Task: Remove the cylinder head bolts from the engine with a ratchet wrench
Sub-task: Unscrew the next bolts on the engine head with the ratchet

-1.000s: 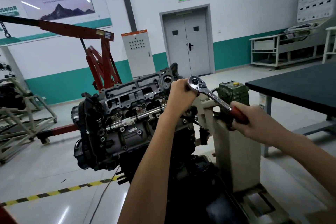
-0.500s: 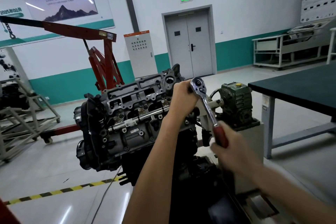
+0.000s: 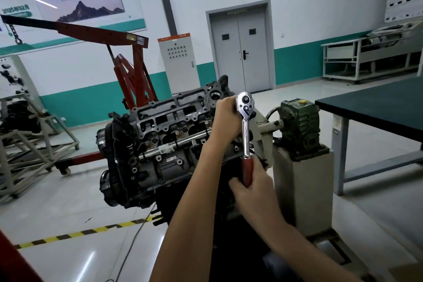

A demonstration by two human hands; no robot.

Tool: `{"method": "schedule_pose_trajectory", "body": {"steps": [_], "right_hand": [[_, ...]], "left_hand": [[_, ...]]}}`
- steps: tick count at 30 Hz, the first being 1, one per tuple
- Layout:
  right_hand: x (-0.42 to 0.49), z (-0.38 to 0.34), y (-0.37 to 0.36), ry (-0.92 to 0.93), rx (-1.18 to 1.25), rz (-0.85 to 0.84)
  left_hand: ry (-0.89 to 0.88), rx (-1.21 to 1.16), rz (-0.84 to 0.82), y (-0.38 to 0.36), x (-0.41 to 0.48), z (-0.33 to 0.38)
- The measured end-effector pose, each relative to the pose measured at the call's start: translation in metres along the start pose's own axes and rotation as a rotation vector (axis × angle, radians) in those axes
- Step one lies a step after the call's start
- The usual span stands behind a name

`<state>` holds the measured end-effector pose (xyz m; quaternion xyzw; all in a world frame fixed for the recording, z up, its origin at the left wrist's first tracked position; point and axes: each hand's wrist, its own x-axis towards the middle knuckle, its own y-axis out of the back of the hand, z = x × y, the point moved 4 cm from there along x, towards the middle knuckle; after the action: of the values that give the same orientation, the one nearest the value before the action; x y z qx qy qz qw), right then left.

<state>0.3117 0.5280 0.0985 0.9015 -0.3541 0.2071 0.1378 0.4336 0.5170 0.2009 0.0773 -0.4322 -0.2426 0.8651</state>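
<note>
While left hand [image 3: 225, 119] holds ratchet wrench [image 3: 245, 130], right hand [image 3: 254, 186] grips handle [image 3: 248, 170].

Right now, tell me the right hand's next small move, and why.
Probably swing the red handle sideways in a short arc about the ratchet head. The right hand grips that handle, which points down from the head, and the left hand grips at the head, above the engine, so the tool looks seated.
</note>
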Motion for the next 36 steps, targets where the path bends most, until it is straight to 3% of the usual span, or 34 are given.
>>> {"method": "schedule_pose_trajectory", "body": {"steps": [5, 8, 11, 14, 17, 20, 25, 28, 30, 32, 34, 36], "right_hand": [[0.048, -0.008, 0.1, 0.212, -0.541, -0.339], [0.075, -0.026, 0.127, 0.327, -0.752, -0.328], [0.058, -0.011, 0.108, 0.277, -0.625, -0.202], [0.015, 0.007, 0.058, 0.072, -0.277, -0.036], [-0.002, 0.002, 0.005, 0.004, 0.061, 0.033], [0.002, -0.001, 0.01, 0.041, -0.015, 0.001], [0.049, -0.007, 0.105, 0.192, -0.535, -0.299], [0.066, -0.02, 0.119, 0.327, -0.67, -0.279], [0.054, -0.009, 0.101, 0.249, -0.581, -0.238], [0.027, 0.001, 0.069, 0.129, -0.427, -0.085], [0.005, 0.002, 0.03, 0.058, -0.171, 0.039], [-0.004, -0.004, -0.004, -0.007, 0.051, 0.058]], "left_hand": [[-0.059, 0.086, -0.073, 0.0, 0.006, 0.009], [-0.05, 0.088, -0.088, -0.002, 0.006, 0.011], [-0.056, 0.072, -0.045, -0.002, 0.003, 0.01], [-0.079, 0.051, -0.006, -0.004, 0.001, 0.007], [-0.077, 0.064, 0.021, -0.005, 0.003, 0.002], [-0.076, 0.075, 0.018, -0.004, 0.004, 0.002], [-0.056, 0.096, -0.073, -0.008, 0.006, 0.008], [-0.041, 0.046, -0.032, -0.002, 0.004, 0.006], [-0.031, 0.015, -0.007, 0.001, 0.0, 0.004], [-0.029, 0.011, 0.017, 0.001, -0.002, 0.002], [-0.024, 0.015, 0.041, 0.0, -0.001, 0.001], [-0.022, 0.014, 0.027, 0.0, 0.0, 0.001]]}}
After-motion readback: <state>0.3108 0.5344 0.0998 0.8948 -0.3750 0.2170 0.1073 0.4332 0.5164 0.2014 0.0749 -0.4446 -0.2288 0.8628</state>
